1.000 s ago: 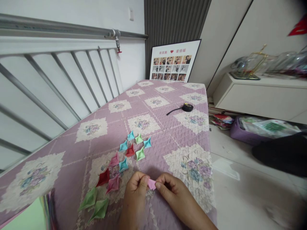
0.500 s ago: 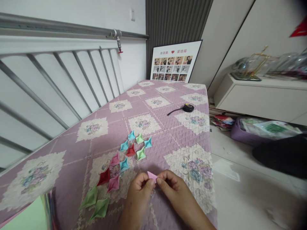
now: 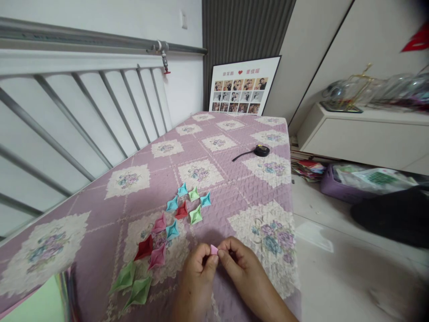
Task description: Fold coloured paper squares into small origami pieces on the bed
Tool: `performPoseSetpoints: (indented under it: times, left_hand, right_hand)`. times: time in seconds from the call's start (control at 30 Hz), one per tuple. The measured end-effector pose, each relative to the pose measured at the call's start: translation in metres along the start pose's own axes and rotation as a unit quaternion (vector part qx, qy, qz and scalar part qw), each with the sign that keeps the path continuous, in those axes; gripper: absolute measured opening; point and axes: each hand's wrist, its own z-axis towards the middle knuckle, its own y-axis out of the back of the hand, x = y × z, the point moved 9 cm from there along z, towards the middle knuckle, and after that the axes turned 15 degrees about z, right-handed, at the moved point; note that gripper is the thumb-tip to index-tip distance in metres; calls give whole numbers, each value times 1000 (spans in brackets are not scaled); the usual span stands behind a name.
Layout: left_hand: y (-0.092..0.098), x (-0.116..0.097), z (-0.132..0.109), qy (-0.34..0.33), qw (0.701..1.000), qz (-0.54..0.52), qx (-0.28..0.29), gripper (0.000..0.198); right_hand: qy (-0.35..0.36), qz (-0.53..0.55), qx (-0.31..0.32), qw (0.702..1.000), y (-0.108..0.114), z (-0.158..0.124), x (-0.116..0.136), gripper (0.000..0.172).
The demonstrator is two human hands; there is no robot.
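Both my hands meet over the near edge of a quilted purple floral bed cover point(image 3: 234, 179). My left hand point(image 3: 198, 273) and my right hand point(image 3: 239, 264) each pinch a small pink folded paper piece point(image 3: 213, 249) between fingertips; only a corner of it shows. Just beyond my hands lie several folded paper shapes: small blue, green and red ones point(image 3: 187, 203), red and pink ones point(image 3: 152, 250), and two larger green ones point(image 3: 134, 286) nearest the cover's edge.
A black tape measure point(image 3: 260, 150) with its strap lies farther up the cover. A white railing point(image 3: 77, 116) runs along the left. A framed photo collage point(image 3: 243, 87) leans at the far end. A purple basket point(image 3: 338, 188) and clutter sit on the floor at right.
My hands have closed in on the pink paper, so less of it shows than before. The view shifted slightly. The paper shapes on the cover have not moved.
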Motion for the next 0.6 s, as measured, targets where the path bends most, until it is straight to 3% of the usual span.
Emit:
performPoseSetpoints:
  times: [0.2,0.33,0.6]
  left_hand:
    - [3,-2,1,5,999,-36,-8,19]
    - [11,1,1,20,998,-55,-28,22]
    - [7,4,3,5,997,-72,-9,25]
  right_hand:
    - [-2,63,-46,997,5,1,-9,26]
    - [-30,108,-20,994,0,1,-13,29]
    - [-69,155,10,986,-6,0,-15,32]
